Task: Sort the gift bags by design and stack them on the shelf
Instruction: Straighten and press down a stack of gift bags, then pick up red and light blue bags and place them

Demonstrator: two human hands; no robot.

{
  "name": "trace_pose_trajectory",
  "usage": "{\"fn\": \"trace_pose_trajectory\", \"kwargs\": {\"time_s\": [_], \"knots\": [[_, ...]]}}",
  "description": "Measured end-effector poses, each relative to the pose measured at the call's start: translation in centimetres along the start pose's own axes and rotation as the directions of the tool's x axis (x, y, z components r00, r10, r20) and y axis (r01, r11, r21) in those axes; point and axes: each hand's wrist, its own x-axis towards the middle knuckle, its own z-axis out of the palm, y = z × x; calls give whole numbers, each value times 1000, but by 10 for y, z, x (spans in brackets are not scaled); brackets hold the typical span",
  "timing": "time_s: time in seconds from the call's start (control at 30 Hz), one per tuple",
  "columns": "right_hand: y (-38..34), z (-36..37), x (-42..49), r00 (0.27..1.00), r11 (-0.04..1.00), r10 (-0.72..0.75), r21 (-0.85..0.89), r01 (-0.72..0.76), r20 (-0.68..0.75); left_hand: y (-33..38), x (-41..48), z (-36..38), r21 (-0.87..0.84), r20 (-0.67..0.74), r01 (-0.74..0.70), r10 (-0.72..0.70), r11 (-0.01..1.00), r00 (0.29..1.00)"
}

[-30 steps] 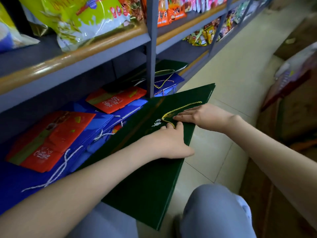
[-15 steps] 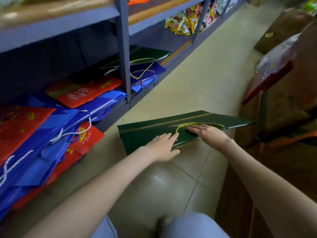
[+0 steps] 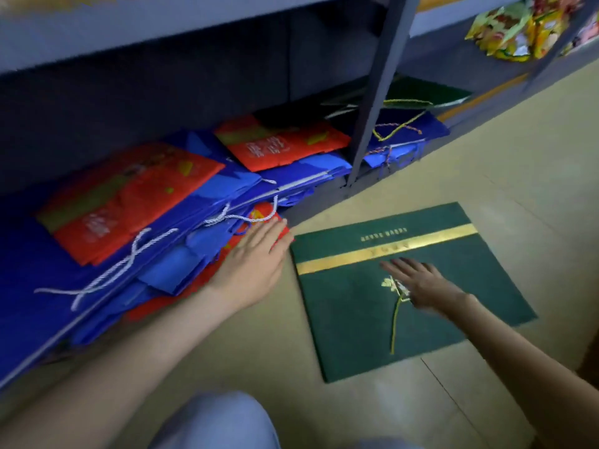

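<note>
The green gift bag [image 3: 350, 319] now lies flat on the floor [image 3: 518, 176] at lower right under the flat right hand [image 3: 421, 286], while the left hand [image 3: 256, 257], fingers straight, has moved to the red and blue bags [image 3: 207, 196], likely sorted next.

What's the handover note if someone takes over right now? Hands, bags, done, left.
Left hand: open, fingers straight, fingertips at a red bag on the edge of the shelf pile.
Right hand: open, flat on or just above the green bag; blur hides contact.
Bags: the green bag lies flat on the floor, apart from the rest. The mixed blue and red pile sits on the bottom shelf. More green and blue bags lie past the shelf post.
Done: one green bag separated.
Left: split red from blue, then stack each design on the shelf.
</note>
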Motion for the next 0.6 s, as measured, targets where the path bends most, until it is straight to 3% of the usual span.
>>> {"fn": "trace_pose_trajectory", "kwargs": {"time_s": [0.07, 0.13, 0.23, 0.3, 0.4, 0.47, 0.6], "knots": [[-36, -40, 33, 964, 989, -57, 115, 90, -261, -20, -13, -6, 78, -48, 127, -123, 989, 991], [-76, -74, 61, 872, 950, -119, 201, 239, -475, -40, -25, -7, 126, -68, 283, -277, 951, 959], [-137, -115, 87, 717, 881, -178, 216, 421, -674, -71, -42, -7, 180, -37, 502, -504, 846, 863], [-172, -133, 95, 681, 840, -182, 248, 483, -709, -90, -53, -8, 180, -4, 625, -635, 759, 773], [-206, -142, 103, 681, 807, -202, 274, 523, -704, -108, -69, -1, 150, 163, 739, -754, 657, 637], [-217, -142, 107, 716, 816, -197, 293, 498, -669, -107, -77, 2, 166, 180, 724, -743, 669, 645], [-227, -144, 105, 769, 812, -144, 370, 452, -623, -103, -89, 1, 238, 82, 678, -710, 695, 699]]}}
